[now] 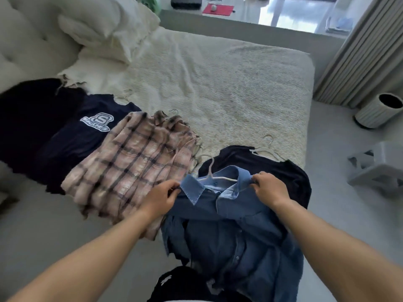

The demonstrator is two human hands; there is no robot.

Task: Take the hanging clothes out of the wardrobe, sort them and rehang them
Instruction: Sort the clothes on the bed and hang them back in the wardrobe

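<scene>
A denim shirt (235, 225) on a white hanger (214, 174) is held at the bed's (229, 83) near edge, collar away from the person, body trailing toward them. Its shoulders are pinched by the left hand (162, 196) and right hand (268, 188). A plaid shirt (130, 162) lies just left.

A home bedroom; a bed with a cream ribbed woven bedspread (229, 83) and white plump pillows (104, 29) against a pale tufted upholstered headboard (24, 40); beige pleated floor-length curtains (362, 57) beside a bright window (294, 12).
</scene>
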